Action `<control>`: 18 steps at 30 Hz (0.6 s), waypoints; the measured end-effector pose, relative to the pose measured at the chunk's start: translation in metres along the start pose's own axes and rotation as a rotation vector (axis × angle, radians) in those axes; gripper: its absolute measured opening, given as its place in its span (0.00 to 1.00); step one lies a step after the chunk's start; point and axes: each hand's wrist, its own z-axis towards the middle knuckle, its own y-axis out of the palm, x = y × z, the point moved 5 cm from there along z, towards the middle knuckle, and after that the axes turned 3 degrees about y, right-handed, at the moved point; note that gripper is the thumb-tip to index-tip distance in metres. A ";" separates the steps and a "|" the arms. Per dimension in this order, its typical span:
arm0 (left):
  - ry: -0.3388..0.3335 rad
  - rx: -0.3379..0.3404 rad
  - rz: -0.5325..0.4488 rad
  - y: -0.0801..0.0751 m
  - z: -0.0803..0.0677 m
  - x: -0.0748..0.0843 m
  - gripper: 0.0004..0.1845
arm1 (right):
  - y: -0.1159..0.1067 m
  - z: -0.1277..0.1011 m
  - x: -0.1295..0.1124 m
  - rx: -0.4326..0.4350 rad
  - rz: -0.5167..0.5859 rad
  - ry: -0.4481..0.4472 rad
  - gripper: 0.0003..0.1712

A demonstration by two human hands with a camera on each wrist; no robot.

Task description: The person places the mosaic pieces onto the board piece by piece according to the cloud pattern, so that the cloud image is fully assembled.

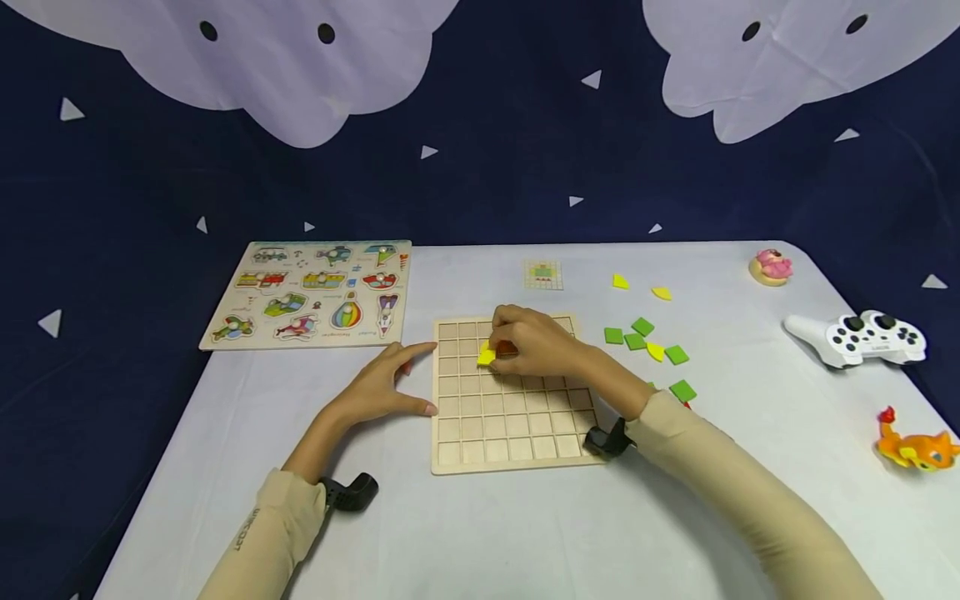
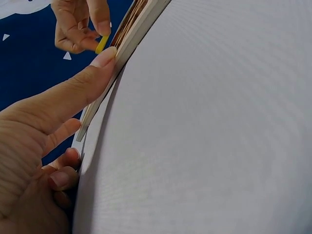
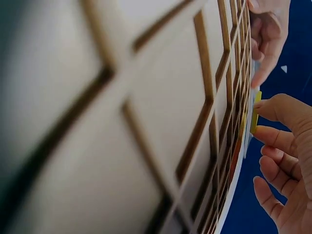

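A wooden grid board lies flat in the middle of the table. My right hand is over its upper part, and thumb and index finger pinch a yellow tile just above the cells. Part of a red piece shows on the board beneath that hand; the hand hides what else lies there. At the board's left edge, my left hand stays spread, its index fingertip and thumb right at the rim.
Several green tiles and yellow quarter-round tiles lie right of the board. Behind it is a small pattern card. A vehicle puzzle sits back left; a white game controller, pink toy and orange toy are far right.
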 end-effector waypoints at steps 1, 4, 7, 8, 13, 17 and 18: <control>0.000 -0.001 0.000 0.000 0.000 0.000 0.52 | 0.001 0.002 -0.002 -0.002 -0.009 -0.006 0.13; -0.001 -0.005 -0.001 0.000 0.001 0.000 0.52 | 0.004 0.006 -0.008 -0.008 -0.027 -0.021 0.12; -0.003 -0.005 -0.001 0.000 0.000 0.000 0.53 | 0.006 0.009 -0.012 -0.013 -0.039 -0.035 0.12; -0.003 -0.003 -0.002 0.000 0.000 0.000 0.53 | 0.007 0.010 -0.013 -0.018 -0.043 -0.039 0.11; 0.002 0.006 -0.007 0.000 -0.001 0.000 0.53 | 0.010 0.013 -0.017 -0.032 -0.057 -0.048 0.10; 0.008 0.007 -0.018 -0.001 -0.001 0.000 0.53 | 0.013 0.014 -0.019 -0.024 -0.044 -0.056 0.09; 0.009 0.007 -0.021 -0.001 -0.001 0.000 0.53 | 0.014 0.014 -0.020 -0.022 -0.038 -0.055 0.08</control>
